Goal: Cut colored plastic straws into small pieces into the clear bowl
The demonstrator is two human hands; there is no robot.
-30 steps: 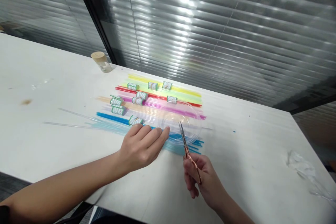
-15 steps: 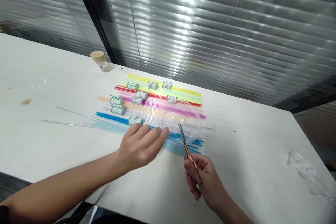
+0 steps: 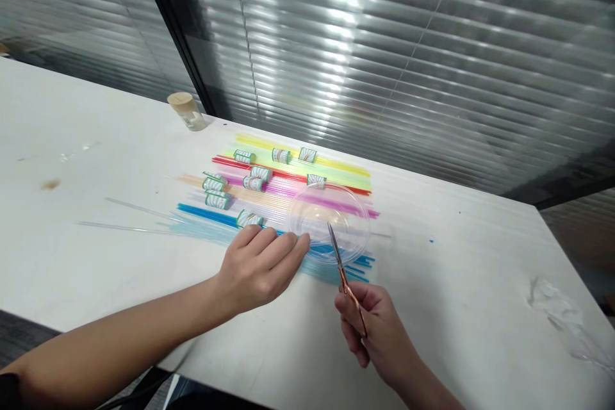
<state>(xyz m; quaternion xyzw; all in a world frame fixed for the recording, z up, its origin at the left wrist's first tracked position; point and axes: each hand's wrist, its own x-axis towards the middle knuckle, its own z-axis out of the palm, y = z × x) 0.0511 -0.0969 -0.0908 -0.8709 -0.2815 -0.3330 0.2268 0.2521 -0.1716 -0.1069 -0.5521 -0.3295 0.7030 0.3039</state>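
Note:
My right hand (image 3: 368,323) grips a pair of scissors (image 3: 346,288) with copper-coloured handles, its blades closed and pointing away from me. The blade tips are over a clear round plastic bowl (image 3: 358,221). My left hand (image 3: 264,262) is closed, thumb and finger pinched at the bowl's left side; whatever they hold, if anything, is too small or hidden to name. Beneath and around the bowl lie thin coloured sticks: yellow (image 3: 336,165), red (image 3: 288,175), purple (image 3: 353,205), and blue (image 3: 202,212). Paper labels (image 3: 254,183) with green edges are wrapped around the bundles.
A small jar with a wooden lid (image 3: 181,101) stands near the table's back edge. Crumpled clear plastic wrap (image 3: 560,307) lies at the right. Two pale sticks (image 3: 125,227) stick out to the left. Window blinds (image 3: 408,45) rise behind the white table (image 3: 480,256).
The view has shifted slightly. Both hands hold almost the same pose, and the scissors stay closed over the bowl.

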